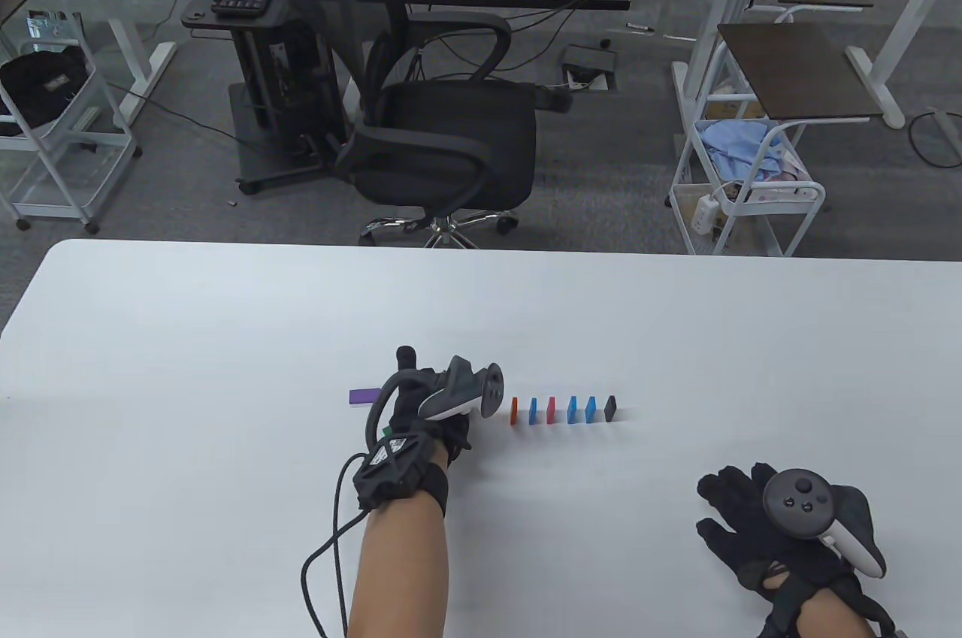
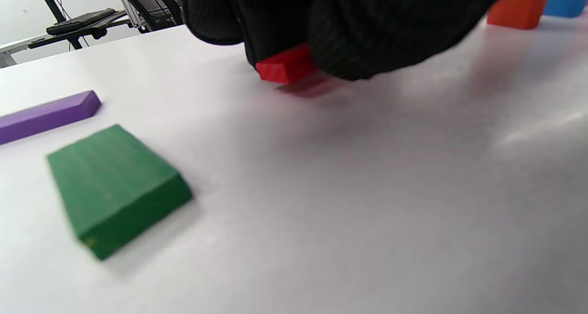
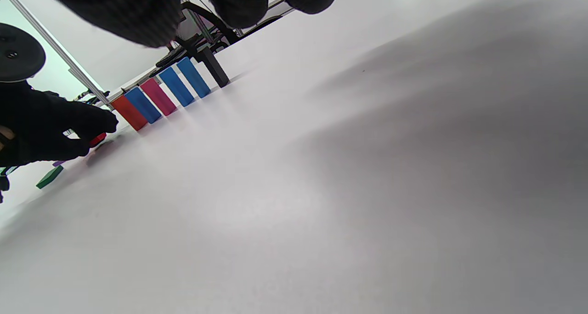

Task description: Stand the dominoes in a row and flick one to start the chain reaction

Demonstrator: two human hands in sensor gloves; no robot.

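A red domino [image 2: 287, 67] is pinched in the left grip [image 1: 428, 405], just above the white worktop [image 1: 225, 337], at the left end of a row of six upright dominoes [image 1: 564, 410]: orange, blue, pink, blue, blue, black. A green domino [image 2: 115, 187] and a purple domino [image 2: 46, 116] lie flat left of the grip. The right grip [image 1: 766, 525] rests released, fingers spread, well apart from the row.
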